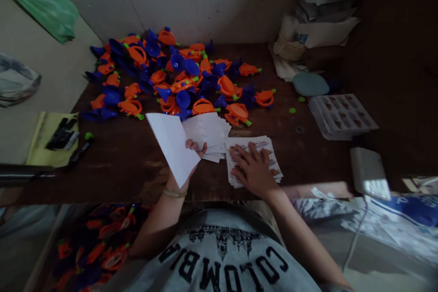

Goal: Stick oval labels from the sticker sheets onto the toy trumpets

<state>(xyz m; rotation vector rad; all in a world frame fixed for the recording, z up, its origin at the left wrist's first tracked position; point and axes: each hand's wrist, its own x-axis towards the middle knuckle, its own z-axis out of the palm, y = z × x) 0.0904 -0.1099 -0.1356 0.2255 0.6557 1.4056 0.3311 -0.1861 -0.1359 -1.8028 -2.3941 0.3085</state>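
My left hand (192, 155) is closed on a white folded card (173, 146), held tilted above the dark wooden table (130, 155). Beside it lies a fanned stack of white cards (210, 132). My right hand (251, 169) lies flat with fingers spread on a stack of printed picture cards (270, 146) near the table's front edge. Behind the cards sits a big heap of orange and blue plastic toy horns (178, 73) with green tips.
A sheet of printed cards (342, 116) lies at the right, with a round teal lid (310, 84) and stacked papers (318, 32) behind. A yellow pad (41, 146) and a black marker (80, 148) sit at the left. More toy horns (99, 246) lie under the table.
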